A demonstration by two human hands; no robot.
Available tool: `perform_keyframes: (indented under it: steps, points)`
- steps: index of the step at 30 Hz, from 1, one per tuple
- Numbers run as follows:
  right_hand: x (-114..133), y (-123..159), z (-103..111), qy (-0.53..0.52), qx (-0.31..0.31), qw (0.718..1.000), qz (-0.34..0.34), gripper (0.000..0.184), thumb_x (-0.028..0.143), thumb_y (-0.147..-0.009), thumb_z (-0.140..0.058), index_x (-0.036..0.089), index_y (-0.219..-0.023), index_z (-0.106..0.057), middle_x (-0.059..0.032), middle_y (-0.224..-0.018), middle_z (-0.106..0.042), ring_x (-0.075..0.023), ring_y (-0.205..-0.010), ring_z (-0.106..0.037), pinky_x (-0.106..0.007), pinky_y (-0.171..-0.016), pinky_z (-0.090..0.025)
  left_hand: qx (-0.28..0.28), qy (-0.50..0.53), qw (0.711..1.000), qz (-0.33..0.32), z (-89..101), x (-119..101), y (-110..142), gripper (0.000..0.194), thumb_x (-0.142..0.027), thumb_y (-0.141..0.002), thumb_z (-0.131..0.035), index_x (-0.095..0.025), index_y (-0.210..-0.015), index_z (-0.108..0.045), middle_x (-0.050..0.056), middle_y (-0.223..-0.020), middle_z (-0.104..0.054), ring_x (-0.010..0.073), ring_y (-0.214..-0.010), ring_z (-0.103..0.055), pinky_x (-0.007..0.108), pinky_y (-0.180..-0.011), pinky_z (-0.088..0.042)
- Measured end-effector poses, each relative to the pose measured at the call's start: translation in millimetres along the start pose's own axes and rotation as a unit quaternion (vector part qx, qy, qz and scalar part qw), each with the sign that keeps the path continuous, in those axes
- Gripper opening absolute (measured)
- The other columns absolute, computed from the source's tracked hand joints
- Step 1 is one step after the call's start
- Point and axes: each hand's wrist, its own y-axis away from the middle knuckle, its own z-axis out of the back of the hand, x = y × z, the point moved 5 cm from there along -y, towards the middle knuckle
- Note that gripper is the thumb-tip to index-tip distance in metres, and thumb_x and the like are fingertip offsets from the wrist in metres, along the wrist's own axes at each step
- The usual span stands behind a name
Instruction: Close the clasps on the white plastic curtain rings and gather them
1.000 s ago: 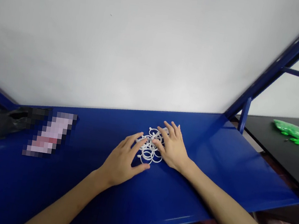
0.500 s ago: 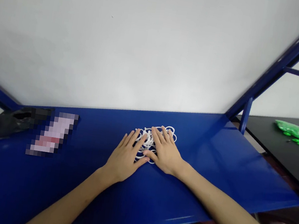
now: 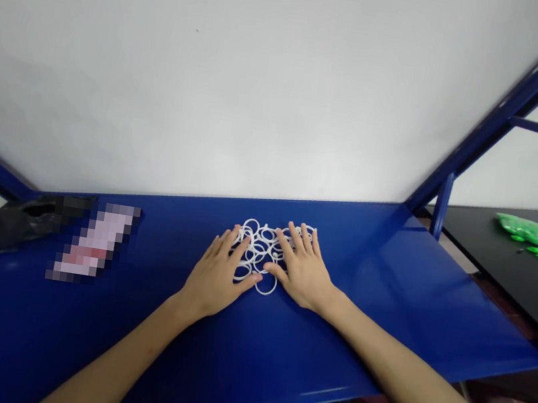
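Observation:
Several white plastic rings [image 3: 260, 249] lie spread in a flat cluster on the blue shelf [image 3: 387, 293]. My left hand [image 3: 214, 277] rests flat on the cluster's left side, fingers stretched out over the rings. My right hand [image 3: 302, 267] lies flat on its right side, fingers spread, thumb touching a ring at the front. Neither hand grips anything.
A black bag [image 3: 8, 220] and a blurred pink-white item [image 3: 91, 242] lie at the shelf's left. Blue frame posts [image 3: 505, 109] rise at the right. A bag of green parts [image 3: 530, 234] sits on a black table [image 3: 515, 279] beyond. A white wall stands behind.
Both hands flattened onto the rings and then slid slightly apart. The heaped rings are now spread into a wider, flatter layer.

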Motion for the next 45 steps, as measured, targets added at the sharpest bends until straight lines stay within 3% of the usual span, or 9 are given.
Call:
perform_keyframes:
  steps: [7, 15, 18, 23, 30, 36, 41, 45]
  points:
    - [-14.5, -3.9, -3.5, 0.009, -0.003, 1.000, -0.030, 0.082, 0.074, -0.095, -0.029, 0.017, -0.154, -0.037, -0.0189, -0.160, -0.030, -0.0399, -0.151, -0.016, -0.062, -0.121, -0.014, 0.042, 0.034, 0.993, -0.104, 5.1, -15.3, 2.1, 0.075, -0.063, -0.091, -0.050, -0.027, -0.154, -0.031, 0.009, -0.167, -0.018, 0.0312, -0.152, -0.021, 0.054, -0.122, -0.026]
    - [1.3, 0.8, -4.5, -0.032, 0.030, 0.998, 0.036, 0.086, 0.074, -0.095, -0.028, 0.017, -0.158, -0.026, -0.0179, -0.162, -0.026, -0.0390, -0.152, -0.012, -0.061, -0.121, -0.014, 0.020, -0.011, 0.999, -0.045, 1.0, -3.0, -1.2, 0.087, -0.070, -0.089, -0.047, -0.022, -0.157, -0.024, 0.013, -0.166, -0.019, 0.0357, -0.151, -0.023, 0.057, -0.122, -0.023]
    - [-0.5, -0.5, -7.0, -0.023, 0.024, 0.999, 0.032, 0.085, 0.074, -0.095, -0.027, 0.018, -0.158, -0.025, -0.0170, -0.162, -0.028, -0.0385, -0.152, -0.013, -0.060, -0.121, -0.015, 0.004, -0.026, 0.999, -0.040, 0.7, -0.7, -0.9, 0.088, -0.071, -0.089, -0.045, -0.021, -0.158, -0.021, 0.013, -0.166, -0.020, 0.0355, -0.151, -0.022, 0.057, -0.122, -0.023]
    - [-13.0, -3.9, -6.7, 0.017, 0.000, 1.000, -0.022, 0.085, 0.074, -0.094, -0.027, 0.015, -0.155, -0.034, -0.0204, -0.161, -0.028, -0.0406, -0.151, -0.015, -0.060, -0.121, -0.013, 0.023, -0.027, 0.994, -0.102, 3.6, -11.7, 2.1, 0.086, -0.070, -0.091, -0.043, -0.020, -0.157, -0.022, 0.013, -0.166, -0.019, 0.0320, -0.152, -0.019, 0.054, -0.123, -0.021]
    - [-6.2, -0.5, -7.5, -0.001, 0.021, 1.000, 0.014, 0.086, 0.074, -0.095, -0.024, 0.014, -0.156, -0.032, -0.0199, -0.161, -0.028, -0.0409, -0.150, -0.021, -0.060, -0.121, -0.017, 0.032, -0.012, 0.989, -0.145, 5.8, -28.5, 7.1, 0.104, -0.081, -0.078, -0.051, -0.021, -0.158, -0.022, 0.013, -0.164, -0.025, 0.0363, -0.152, -0.020, 0.059, -0.123, -0.017]
    - [-1.7, -0.9, -1.5, -0.019, 0.006, 0.999, 0.039, 0.081, 0.070, -0.097, -0.025, 0.015, -0.156, -0.031, -0.0178, -0.159, -0.033, -0.0363, -0.150, -0.026, -0.057, -0.122, -0.019, 0.019, -0.018, 0.990, -0.135, 5.7, -23.8, 6.9, 0.083, -0.062, -0.091, -0.049, -0.022, -0.158, -0.022, 0.010, -0.164, -0.027, 0.0324, -0.152, -0.021, 0.056, -0.124, -0.016]
    - [-17.9, -4.0, 4.7, 0.009, -0.028, 0.999, -0.040, 0.080, 0.069, -0.098, -0.026, 0.014, -0.154, -0.037, -0.0191, -0.160, -0.032, -0.0385, -0.151, -0.019, -0.059, -0.121, -0.017, 0.012, -0.013, 0.992, -0.125, 6.6, -20.3, 5.4, 0.078, -0.060, -0.093, -0.048, -0.024, -0.157, -0.023, 0.010, -0.164, -0.026, 0.0335, -0.152, -0.020, 0.060, -0.123, -0.015]
    - [-29.0, -3.2, -2.8, 0.004, 0.010, 0.996, -0.090, 0.080, 0.070, -0.098, -0.024, 0.015, -0.155, -0.035, -0.0205, -0.161, -0.028, -0.0428, -0.150, -0.018, -0.065, -0.117, -0.017, 0.019, -0.009, 0.994, -0.108, 5.1, -18.3, 4.1, 0.081, -0.064, -0.093, -0.046, -0.028, -0.159, -0.017, 0.009, -0.165, -0.023, 0.0359, -0.152, -0.019, 0.065, -0.121, -0.015]
